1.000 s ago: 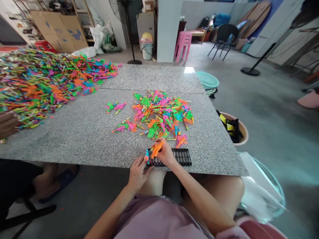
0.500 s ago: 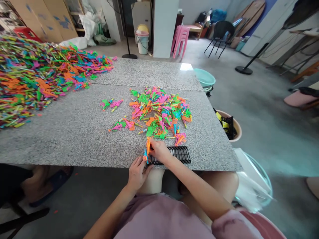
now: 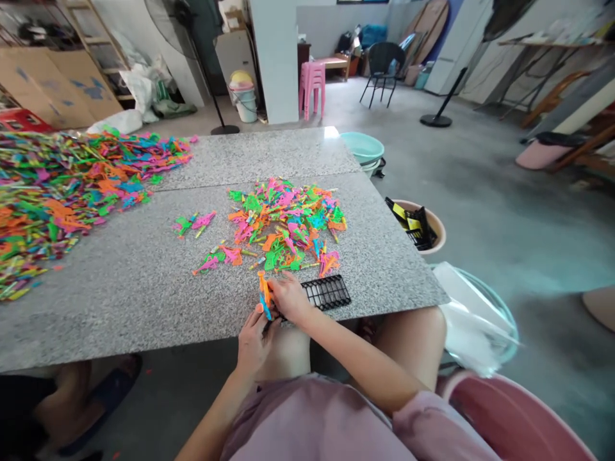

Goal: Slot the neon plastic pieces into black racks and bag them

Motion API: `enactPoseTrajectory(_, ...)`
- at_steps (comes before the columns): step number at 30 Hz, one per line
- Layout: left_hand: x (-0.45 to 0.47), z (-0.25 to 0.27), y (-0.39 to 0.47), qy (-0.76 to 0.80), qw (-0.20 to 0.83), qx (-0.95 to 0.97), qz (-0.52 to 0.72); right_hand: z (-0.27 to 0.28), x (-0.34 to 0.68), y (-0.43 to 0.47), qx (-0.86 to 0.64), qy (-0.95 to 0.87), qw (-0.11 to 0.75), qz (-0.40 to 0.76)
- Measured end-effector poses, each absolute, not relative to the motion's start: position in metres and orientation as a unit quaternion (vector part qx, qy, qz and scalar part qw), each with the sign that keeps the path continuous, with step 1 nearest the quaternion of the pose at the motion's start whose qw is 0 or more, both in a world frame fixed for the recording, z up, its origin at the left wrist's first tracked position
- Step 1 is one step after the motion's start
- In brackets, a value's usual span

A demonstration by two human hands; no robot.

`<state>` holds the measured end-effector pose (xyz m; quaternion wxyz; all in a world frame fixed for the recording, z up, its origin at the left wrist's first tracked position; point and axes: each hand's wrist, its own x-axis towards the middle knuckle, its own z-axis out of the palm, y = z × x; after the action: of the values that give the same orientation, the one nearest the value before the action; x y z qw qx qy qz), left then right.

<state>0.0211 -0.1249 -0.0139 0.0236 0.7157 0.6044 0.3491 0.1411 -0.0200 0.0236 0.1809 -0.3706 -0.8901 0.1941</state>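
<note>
My right hand [image 3: 292, 299] is closed on an orange toy gun [image 3: 264, 286], held upright over the left end of a black plastic grid tray [image 3: 329, 292]. A blue toy gun [image 3: 266, 306] with an orange tip stands close beside it. My left hand [image 3: 254, 336] is closed around the tray's left end at the table edge, its fingertips by the blue toy; the exact grip is partly hidden. Just beyond the hands lies a loose pile of colourful plastic toy guns [image 3: 293, 218], with a pink one [image 3: 329, 262] near the tray.
A much larger heap of colourful toys [image 3: 72, 186] covers the left of the granite table [image 3: 144, 275]. Right of the table stand a tub of black trays [image 3: 435, 234], a basin with clear plastic [image 3: 473, 320] and a pink tub [image 3: 509, 410]. Another person's foot [image 3: 106, 397] shows lower left.
The camera view has turned, so the table and piles appear shifted left. Both hands stay at the tray's left end, and the orange toy gun is still in my right hand.
</note>
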Motion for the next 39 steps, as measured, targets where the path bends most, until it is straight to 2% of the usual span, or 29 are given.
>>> enactPoseTrajectory(2,0.02,-0.011,-0.124,0.602,0.02,0.719,0.347,0.022,0.144,-0.023,-0.362,-0.892,0.187,0.195)
enactPoseTrajectory(5,0.021,-0.009,-0.125,0.593,0.013,0.726,0.348,0.022,0.175,-0.017,-0.373,-0.876,0.246,0.181)
enactPoseTrajectory(8,0.018,-0.008,-0.134,0.591,0.013,0.719,0.365,0.027,0.233,0.008,-0.502,-0.809,0.287,0.106)
enactPoseTrajectory(10,0.015,0.0,-0.139,0.609,0.013,0.677,0.413,0.035,0.267,0.035,-0.542,-0.804,0.238,0.052)
enactPoseTrajectory(13,0.006,0.028,-0.137,0.614,-0.028,0.632,0.472,0.045,0.287,0.073,-0.442,-0.889,0.119,0.008)
enactPoseTrajectory(16,-0.004,0.062,-0.119,0.544,-0.028,0.748,0.38,0.046,0.281,0.095,-0.345,-0.938,0.037,-0.025)
enactPoseTrajectory(18,-0.009,0.076,-0.104,0.491,0.025,0.813,0.312,0.042,0.277,0.1,-0.292,-0.955,0.006,-0.049)
enactPoseTrajectory(21,-0.014,0.08,-0.089,0.461,0.077,0.838,0.28,0.036,0.284,0.102,-0.226,-0.97,-0.026,-0.087)
enactPoseTrajectory(25,-0.019,0.076,-0.083,0.451,0.03,0.855,0.255,0.041,0.31,0.101,-0.242,-0.966,-0.014,-0.091)
enactPoseTrajectory(28,-0.023,0.076,-0.085,0.442,-0.061,0.864,0.234,0.05,0.32,0.088,-0.351,-0.932,0.085,-0.029)
enactPoseTrajectory(31,-0.021,0.076,-0.088,0.408,-0.121,0.873,0.239,0.05,0.303,0.051,-0.466,-0.851,0.204,0.13)
enactPoseTrajectory(33,-0.017,0.074,-0.089,0.395,-0.106,0.878,0.248,0.043,0.278,0.015,-0.501,-0.778,0.244,0.291)
enactPoseTrajectory(36,-0.014,0.071,-0.091,0.401,-0.049,0.876,0.264,0.03,0.234,-0.038,-0.47,-0.653,0.304,0.51)
enactPoseTrajectory(39,-0.014,0.072,-0.094,0.414,-0.004,0.871,0.264,0.021,0.199,-0.069,-0.435,-0.591,0.352,0.581)
